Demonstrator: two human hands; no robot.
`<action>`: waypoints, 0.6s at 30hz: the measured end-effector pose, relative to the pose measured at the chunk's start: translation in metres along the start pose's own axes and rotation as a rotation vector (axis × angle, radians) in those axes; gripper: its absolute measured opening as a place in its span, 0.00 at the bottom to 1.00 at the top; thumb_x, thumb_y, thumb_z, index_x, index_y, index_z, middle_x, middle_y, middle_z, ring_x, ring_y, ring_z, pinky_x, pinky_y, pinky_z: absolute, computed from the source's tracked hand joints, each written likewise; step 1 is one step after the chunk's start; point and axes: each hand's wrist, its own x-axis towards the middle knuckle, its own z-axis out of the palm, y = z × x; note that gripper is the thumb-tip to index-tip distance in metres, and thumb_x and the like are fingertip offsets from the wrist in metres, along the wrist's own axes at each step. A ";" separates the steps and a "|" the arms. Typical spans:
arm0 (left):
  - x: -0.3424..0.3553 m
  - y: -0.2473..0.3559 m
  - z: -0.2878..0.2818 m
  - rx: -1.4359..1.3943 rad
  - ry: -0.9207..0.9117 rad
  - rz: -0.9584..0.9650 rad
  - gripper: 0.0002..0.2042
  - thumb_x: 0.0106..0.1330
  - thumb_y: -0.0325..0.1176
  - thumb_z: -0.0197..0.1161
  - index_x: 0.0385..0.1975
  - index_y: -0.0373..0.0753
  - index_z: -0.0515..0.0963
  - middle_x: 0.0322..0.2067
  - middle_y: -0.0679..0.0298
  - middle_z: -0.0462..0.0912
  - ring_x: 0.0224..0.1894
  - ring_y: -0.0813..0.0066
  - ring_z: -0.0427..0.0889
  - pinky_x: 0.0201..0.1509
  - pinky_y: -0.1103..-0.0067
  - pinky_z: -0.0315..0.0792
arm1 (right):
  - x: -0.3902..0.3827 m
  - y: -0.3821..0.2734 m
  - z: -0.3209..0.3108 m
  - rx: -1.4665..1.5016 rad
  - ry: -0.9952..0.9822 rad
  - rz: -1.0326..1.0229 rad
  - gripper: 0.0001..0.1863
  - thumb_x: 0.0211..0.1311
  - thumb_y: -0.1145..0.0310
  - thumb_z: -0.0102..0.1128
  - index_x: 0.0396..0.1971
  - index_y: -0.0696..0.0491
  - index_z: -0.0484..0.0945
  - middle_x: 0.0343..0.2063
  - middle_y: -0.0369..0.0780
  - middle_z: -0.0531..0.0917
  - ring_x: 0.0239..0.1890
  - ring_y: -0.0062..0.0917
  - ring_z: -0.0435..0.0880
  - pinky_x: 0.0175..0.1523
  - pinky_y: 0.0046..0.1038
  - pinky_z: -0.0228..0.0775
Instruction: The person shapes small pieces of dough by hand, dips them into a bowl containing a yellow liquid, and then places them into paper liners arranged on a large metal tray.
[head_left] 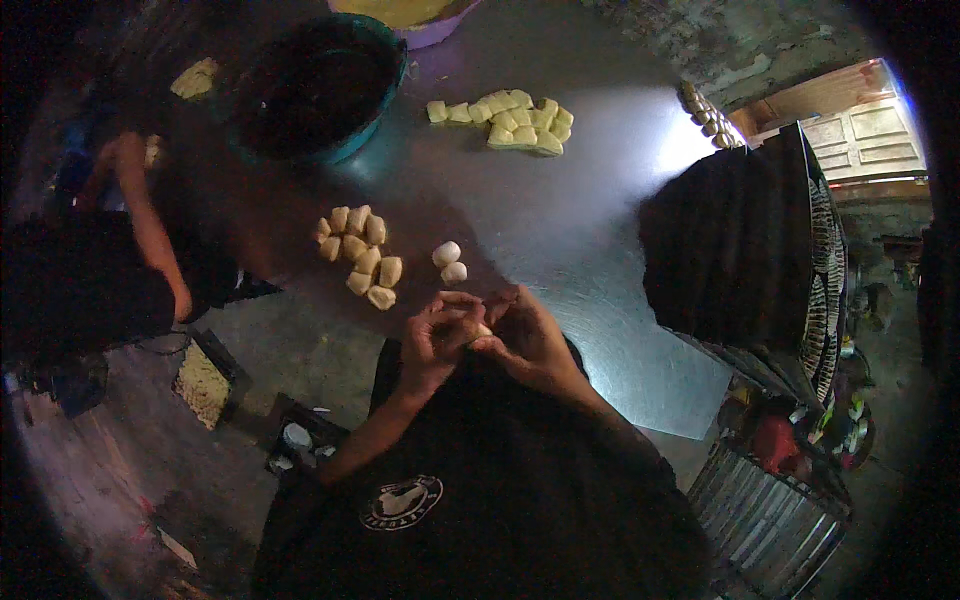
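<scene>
Your left hand [437, 335] and right hand [527, 335] meet at the near edge of the metal table [580, 240], fingers curled in toward each other. A small pale dough piece [483, 330] shows between the fingertips, pinched from both sides; most of it is hidden by your fingers. Both hands are closed around it, not spread.

Just beyond your hands, two rounded balls [449, 262] lie touching on the table. Left of them sits a heap of cut dough chunks [358, 256]. A second, larger heap [510, 120] lies farther up the table, well apart. A dark bowl [318, 88] with a teal rim stands at the far left of the table.

Another person's arm [150, 225] is at the left edge, away from your hands.
</scene>
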 end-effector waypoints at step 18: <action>0.052 0.004 -0.093 1.515 0.121 0.252 0.12 0.68 0.36 0.67 0.45 0.36 0.79 0.34 0.53 0.80 0.37 0.56 0.79 0.41 0.65 0.78 | 0.084 0.067 0.044 -0.574 0.627 0.171 0.15 0.66 0.76 0.58 0.52 0.52 0.81 0.37 0.45 0.80 0.42 0.35 0.83 0.48 0.30 0.74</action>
